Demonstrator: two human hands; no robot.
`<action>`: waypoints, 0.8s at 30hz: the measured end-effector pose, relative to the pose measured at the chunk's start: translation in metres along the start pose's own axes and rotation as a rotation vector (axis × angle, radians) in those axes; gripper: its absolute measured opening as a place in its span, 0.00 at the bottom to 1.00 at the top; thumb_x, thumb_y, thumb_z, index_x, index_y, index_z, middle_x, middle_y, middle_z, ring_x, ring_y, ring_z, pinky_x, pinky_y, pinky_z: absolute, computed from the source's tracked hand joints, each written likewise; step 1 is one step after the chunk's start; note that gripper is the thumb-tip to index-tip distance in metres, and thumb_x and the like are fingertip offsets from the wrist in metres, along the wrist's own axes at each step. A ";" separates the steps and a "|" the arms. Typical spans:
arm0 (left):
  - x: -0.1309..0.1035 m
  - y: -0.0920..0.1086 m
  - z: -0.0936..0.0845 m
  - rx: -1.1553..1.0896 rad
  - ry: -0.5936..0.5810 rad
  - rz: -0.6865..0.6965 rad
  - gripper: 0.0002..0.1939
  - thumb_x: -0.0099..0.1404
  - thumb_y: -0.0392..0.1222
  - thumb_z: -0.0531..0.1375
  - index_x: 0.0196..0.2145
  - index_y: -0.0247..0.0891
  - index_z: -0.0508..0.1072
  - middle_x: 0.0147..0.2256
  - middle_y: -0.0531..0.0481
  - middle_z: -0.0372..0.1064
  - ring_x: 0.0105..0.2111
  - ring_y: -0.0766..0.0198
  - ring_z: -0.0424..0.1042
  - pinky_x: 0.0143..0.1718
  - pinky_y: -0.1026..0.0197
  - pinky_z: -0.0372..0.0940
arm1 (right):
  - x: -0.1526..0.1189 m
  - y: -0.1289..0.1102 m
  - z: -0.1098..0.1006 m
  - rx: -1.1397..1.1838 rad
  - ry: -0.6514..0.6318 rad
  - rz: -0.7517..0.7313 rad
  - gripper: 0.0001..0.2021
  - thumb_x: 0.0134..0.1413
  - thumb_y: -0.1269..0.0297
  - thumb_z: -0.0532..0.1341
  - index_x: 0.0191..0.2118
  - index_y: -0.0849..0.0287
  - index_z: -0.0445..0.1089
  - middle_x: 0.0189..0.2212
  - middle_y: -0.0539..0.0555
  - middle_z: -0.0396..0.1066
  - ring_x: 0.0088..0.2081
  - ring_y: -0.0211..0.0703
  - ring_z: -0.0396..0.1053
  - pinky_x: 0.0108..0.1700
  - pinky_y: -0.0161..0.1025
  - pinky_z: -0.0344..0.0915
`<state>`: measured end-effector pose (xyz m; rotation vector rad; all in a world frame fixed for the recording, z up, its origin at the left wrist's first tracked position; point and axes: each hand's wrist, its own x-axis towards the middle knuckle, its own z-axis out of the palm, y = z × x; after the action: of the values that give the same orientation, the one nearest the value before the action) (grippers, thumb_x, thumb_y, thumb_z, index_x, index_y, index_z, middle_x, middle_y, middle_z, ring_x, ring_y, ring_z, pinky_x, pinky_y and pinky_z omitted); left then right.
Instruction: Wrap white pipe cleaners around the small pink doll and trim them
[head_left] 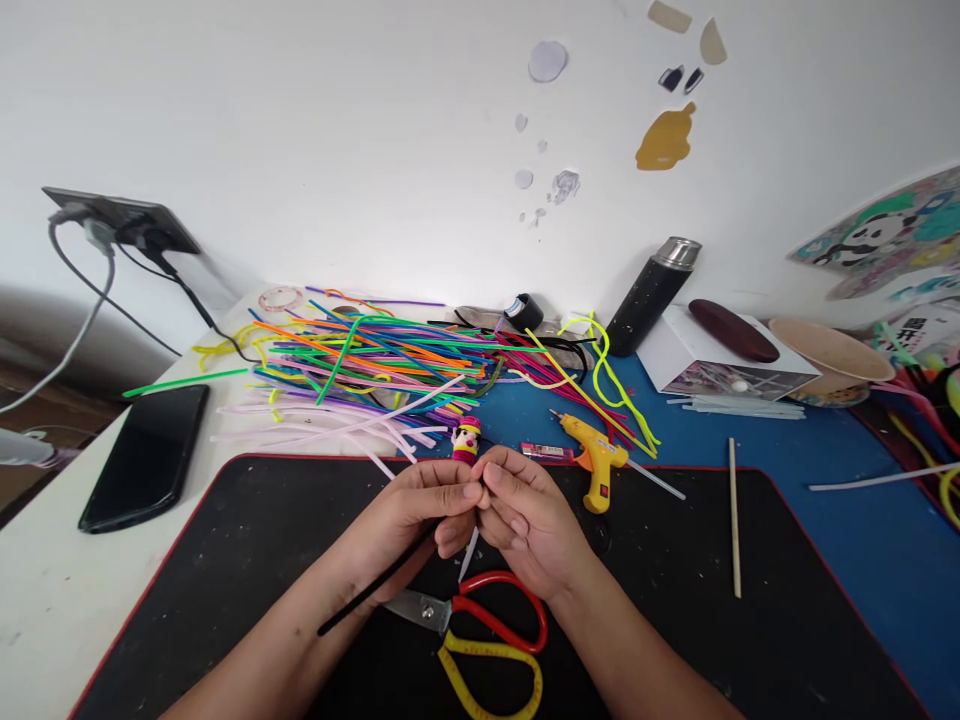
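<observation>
Now, black fuzzy stem (375, 586), slim, dark, almost straight | free end slanting across the left forearm (277, 640) | left hand (427, 495) and right hand (531, 515) in narrow pinches on it, nearly touching

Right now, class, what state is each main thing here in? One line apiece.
Left hand: pinching the black pipe cleaner
Right hand: pinched, contents hidden
Black pipe cleaner: held, free end straight
Scissors: on the mat, handles apart, blade tips hidden
Phone: lying flat, screen dark
Glue gun: on its side
Flask: capped
Plugs: in the wall socket
</observation>
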<state>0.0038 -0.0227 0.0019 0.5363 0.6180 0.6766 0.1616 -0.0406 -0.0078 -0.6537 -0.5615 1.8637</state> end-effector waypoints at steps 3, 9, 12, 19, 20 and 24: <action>0.000 0.000 0.001 0.014 0.007 -0.001 0.16 0.56 0.47 0.78 0.28 0.32 0.81 0.15 0.58 0.59 0.16 0.75 0.52 0.21 0.68 0.50 | 0.000 0.000 0.001 -0.009 0.007 -0.018 0.13 0.57 0.57 0.77 0.32 0.60 0.80 0.12 0.38 0.55 0.12 0.24 0.41 0.16 0.26 0.40; -0.001 0.004 0.005 0.065 0.042 0.024 0.18 0.55 0.50 0.78 0.28 0.32 0.80 0.15 0.58 0.60 0.16 0.75 0.52 0.21 0.67 0.48 | -0.001 0.002 0.001 -0.020 0.034 -0.055 0.12 0.58 0.57 0.76 0.33 0.60 0.79 0.12 0.37 0.53 0.13 0.24 0.40 0.16 0.27 0.40; -0.001 0.005 0.005 0.113 0.075 0.053 0.19 0.55 0.52 0.78 0.28 0.34 0.79 0.15 0.58 0.60 0.17 0.74 0.53 0.22 0.67 0.49 | 0.000 0.002 0.001 -0.015 0.039 -0.038 0.12 0.57 0.57 0.77 0.34 0.59 0.80 0.12 0.37 0.53 0.13 0.25 0.40 0.17 0.28 0.40; -0.002 0.006 -0.001 0.370 0.203 0.266 0.19 0.60 0.54 0.74 0.28 0.37 0.75 0.17 0.58 0.62 0.19 0.71 0.57 0.24 0.65 0.52 | 0.002 0.003 -0.002 -0.041 0.088 -0.028 0.13 0.59 0.55 0.75 0.41 0.60 0.81 0.14 0.39 0.58 0.14 0.28 0.48 0.18 0.29 0.45; -0.003 0.007 -0.001 0.411 0.230 0.297 0.19 0.61 0.54 0.74 0.28 0.37 0.74 0.18 0.58 0.62 0.19 0.71 0.57 0.24 0.65 0.53 | 0.002 0.003 -0.002 -0.060 0.102 -0.042 0.14 0.59 0.55 0.75 0.42 0.60 0.80 0.14 0.40 0.60 0.14 0.28 0.49 0.18 0.29 0.45; -0.004 0.008 0.002 0.538 0.297 0.351 0.19 0.62 0.55 0.72 0.29 0.38 0.74 0.20 0.59 0.61 0.21 0.70 0.58 0.25 0.65 0.54 | 0.002 0.003 -0.002 -0.136 0.150 -0.081 0.14 0.58 0.55 0.75 0.41 0.60 0.78 0.16 0.40 0.62 0.15 0.29 0.52 0.19 0.30 0.46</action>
<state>-0.0010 -0.0210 0.0099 1.0722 1.0094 0.9349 0.1602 -0.0392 -0.0118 -0.8413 -0.6109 1.6948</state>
